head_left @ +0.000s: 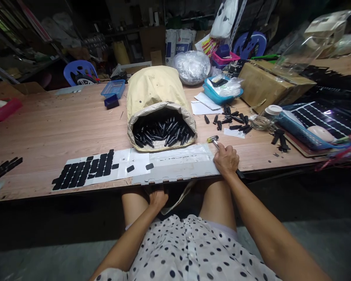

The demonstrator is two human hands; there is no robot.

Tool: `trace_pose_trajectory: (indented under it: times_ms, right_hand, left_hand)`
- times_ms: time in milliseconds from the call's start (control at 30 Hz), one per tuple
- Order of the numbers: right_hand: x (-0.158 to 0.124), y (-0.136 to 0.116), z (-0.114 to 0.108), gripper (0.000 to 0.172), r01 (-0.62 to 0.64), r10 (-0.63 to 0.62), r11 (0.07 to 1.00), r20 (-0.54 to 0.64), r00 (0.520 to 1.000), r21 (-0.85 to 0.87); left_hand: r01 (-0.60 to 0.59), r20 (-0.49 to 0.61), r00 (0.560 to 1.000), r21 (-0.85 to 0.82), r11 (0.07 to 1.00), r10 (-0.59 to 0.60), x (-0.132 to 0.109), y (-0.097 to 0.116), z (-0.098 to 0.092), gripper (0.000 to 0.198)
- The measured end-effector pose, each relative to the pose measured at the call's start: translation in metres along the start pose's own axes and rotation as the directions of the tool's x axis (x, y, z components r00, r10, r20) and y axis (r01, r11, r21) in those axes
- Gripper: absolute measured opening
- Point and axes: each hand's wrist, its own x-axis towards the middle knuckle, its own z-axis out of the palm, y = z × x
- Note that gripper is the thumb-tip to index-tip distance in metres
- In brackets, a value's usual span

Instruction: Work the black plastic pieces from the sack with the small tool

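Note:
My right hand (226,159) rests closed on the table's front edge, wrapped round a small hammer (214,140) with a yellow and black head and a black handle end. My left hand (158,198) is down below the table edge, fingers curled at my knee; what it holds, if anything, is hidden. In front of me lies a grey foam mat (175,171) under a clear plastic sheet (178,153). A tan sack (156,97) lies open on its side, full of black handle-like parts (162,132). A white sheet carries rows of black stickers (84,171).
Loose black parts (232,119) lie right of the sack. A blue tray (222,91), a cardboard box (269,84), a glass jar (267,117) and blue baskets (113,88) stand further back. Black strips (2,168) sit at the left edge. Plastic stools stand behind the table.

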Motion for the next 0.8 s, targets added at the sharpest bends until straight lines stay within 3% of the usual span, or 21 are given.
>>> trace_pose_trajectory:
  times_ms: [100, 233, 300, 333, 433, 500, 633, 700, 800]
  right_hand:
    - [-0.001, 0.001, 0.0, 0.04, 0.003, -0.003, 1.0, -0.005, 1.0, -0.001]
    - [-0.002, 0.002, 0.002, 0.04, 0.0, 0.0, 1.0, -0.01, 1.0, 0.0]
    - [-0.002, 0.003, 0.004, 0.039, 0.002, -0.002, 1.0, -0.02, 1.0, 0.003]
    - [-0.002, 0.004, 0.005, 0.039, 0.005, -0.005, 1.0, -0.025, 1.0, 0.004]
    - [-0.001, 0.005, 0.009, 0.039, 0.011, -0.01, 1.0, -0.037, 0.999, 0.004]
    - [-0.001, 0.006, 0.01, 0.038, 0.019, -0.019, 1.0, -0.045, 0.999, 0.003]
    - [-0.002, 0.005, 0.011, 0.039, 0.035, -0.035, 0.999, -0.041, 0.999, 0.003]
    - [-0.002, 0.004, 0.01, 0.039, 0.031, -0.031, 1.0, -0.035, 0.999, 0.001]
    - [-0.003, 0.002, 0.007, 0.039, 0.02, -0.02, 1.0, -0.024, 0.999, -0.005]
  left_hand:
    - [0.042, 0.071, 0.996, 0.067, 0.997, -0.047, -0.004, 0.003, -0.014, 0.034]
    - [-0.158, 0.211, 0.958, -0.169, 0.973, 0.193, -0.011, 0.008, -0.049, 0.023]
    - [-0.258, 0.158, 0.938, -0.285, 0.923, 0.31, -0.001, 0.011, -0.079, 0.029]
    - [-0.31, 0.072, 0.937, -0.281, 0.908, 0.342, 0.009, 0.013, -0.096, 0.031]
    - [-0.374, -0.295, 0.888, -0.015, 0.927, 0.354, 0.052, 0.015, -0.149, 0.027]
    - [-0.319, -0.392, 0.839, 0.206, 0.925, 0.377, 0.083, 0.015, -0.176, 0.03]
    - [-0.34, -0.255, 0.809, 0.532, 0.776, 0.529, 0.128, 0.008, -0.2, 0.035]
    - [-0.399, -0.185, 0.783, 0.584, 0.707, 0.594, 0.14, 0.004, -0.202, 0.033]
    - [-0.455, -0.163, 0.738, 0.597, 0.661, 0.655, 0.147, -0.002, -0.205, 0.03]
